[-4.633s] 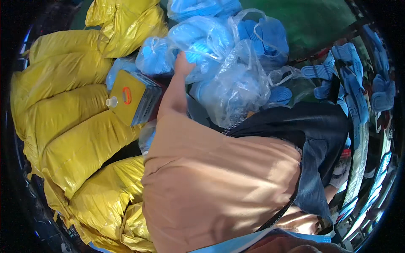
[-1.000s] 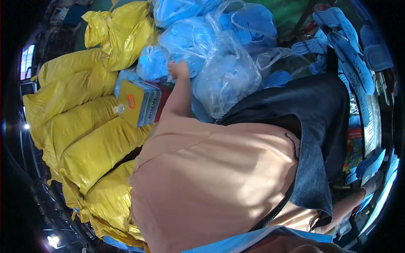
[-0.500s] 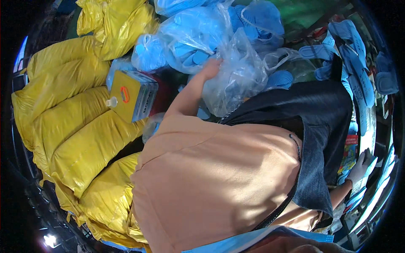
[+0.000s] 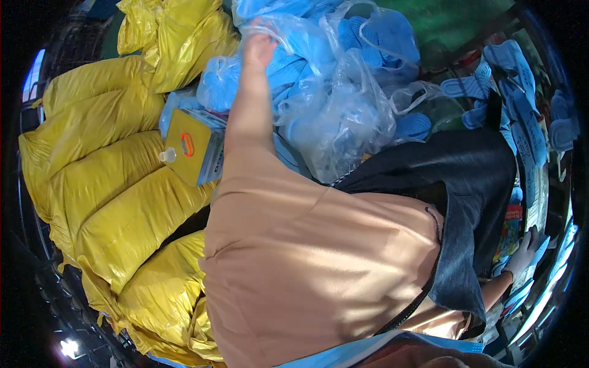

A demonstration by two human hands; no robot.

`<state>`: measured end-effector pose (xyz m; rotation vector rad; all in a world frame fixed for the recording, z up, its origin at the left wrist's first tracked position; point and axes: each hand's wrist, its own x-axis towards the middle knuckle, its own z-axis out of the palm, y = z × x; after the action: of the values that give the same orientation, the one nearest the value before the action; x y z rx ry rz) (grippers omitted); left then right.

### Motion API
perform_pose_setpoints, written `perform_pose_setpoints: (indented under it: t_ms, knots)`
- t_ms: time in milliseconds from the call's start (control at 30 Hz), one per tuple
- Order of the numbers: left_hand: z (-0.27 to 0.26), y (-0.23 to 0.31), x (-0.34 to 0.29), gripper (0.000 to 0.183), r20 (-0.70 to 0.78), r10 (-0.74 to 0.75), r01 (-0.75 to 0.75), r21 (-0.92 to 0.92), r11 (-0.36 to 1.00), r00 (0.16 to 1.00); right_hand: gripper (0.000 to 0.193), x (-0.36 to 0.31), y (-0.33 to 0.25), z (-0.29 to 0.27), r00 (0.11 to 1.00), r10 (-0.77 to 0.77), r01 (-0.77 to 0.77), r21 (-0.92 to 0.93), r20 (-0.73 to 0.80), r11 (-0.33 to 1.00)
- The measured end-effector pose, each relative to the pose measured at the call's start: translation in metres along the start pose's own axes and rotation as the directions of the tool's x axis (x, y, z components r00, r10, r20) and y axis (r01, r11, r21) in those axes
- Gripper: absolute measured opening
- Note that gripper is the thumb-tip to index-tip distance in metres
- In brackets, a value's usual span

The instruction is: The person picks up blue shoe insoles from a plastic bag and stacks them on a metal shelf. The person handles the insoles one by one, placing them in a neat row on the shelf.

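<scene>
My bare left hand (image 4: 260, 50) reaches to the far side, its fingers closed on the edge of a clear plastic bag (image 4: 294, 38) with blue foam shoe soles in it. Another crumpled clear bag (image 4: 343, 116) lies nearer, beside my dark denim clothing (image 4: 454, 159). At the far right my right hand (image 4: 523, 253), in a pale glove, is closed around a light blue shoe sole (image 4: 541, 248). Its fingertips are small and partly hidden. More blue soles (image 4: 386, 37) show through bags behind.
Stuffed yellow sacks (image 4: 104, 178) are piled on the left. A yellow-topped metal can (image 4: 190, 147) with a red handle and white cap stands beside them. Loose blue soles (image 4: 527, 116) are stacked at the right. Green floor (image 4: 454, 30) shows at the back.
My left hand has moved up and to the left, from the crumpled clear bag to the bag of soles behind it, pulling at its film. My right hand has barely moved.
</scene>
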<state>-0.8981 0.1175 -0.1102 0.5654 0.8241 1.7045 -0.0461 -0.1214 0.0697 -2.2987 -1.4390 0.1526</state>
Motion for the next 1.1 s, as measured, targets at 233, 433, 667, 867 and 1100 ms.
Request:
perform_pose_setpoints:
  t_ms: [233, 433, 667, 867, 1100]
  knots:
    - [-0.029, 0.028, 0.05, 0.065, -0.082, 0.054, -0.037, 0.198, 0.979, 0.995, 0.044, -0.001, 0.006, 0.013, 1.0, -0.016, 0.015, 0.049, 0.021, 0.999]
    - [-0.059, 0.02, 0.036, 0.042, -0.179, 0.252, 0.15, 0.98, 0.129, 0.951, 0.043, -0.012, -0.016, 0.008, 0.999, 0.012, -0.013, 0.038, 0.032, 0.999]
    - [-0.05, 0.015, -0.017, 0.051, 0.046, 0.614, 0.429, 0.675, -0.6, 0.788, 0.042, -0.014, -0.009, -0.001, 0.999, 0.033, -0.033, -0.007, 0.036, 0.999]
    - [-0.104, -0.026, -0.028, 0.054, -0.341, 0.168, 0.368, 0.915, -0.167, 0.925, 0.041, -0.014, -0.011, 0.003, 0.998, 0.02, -0.019, -0.019, 0.052, 1.0]
    - [-0.128, -0.039, -0.018, 0.044, -0.717, -0.02, 0.551, 0.518, 0.654, 0.697, 0.044, -0.016, -0.016, -0.006, 0.99, 0.116, -0.125, 0.127, 0.076, 0.984]
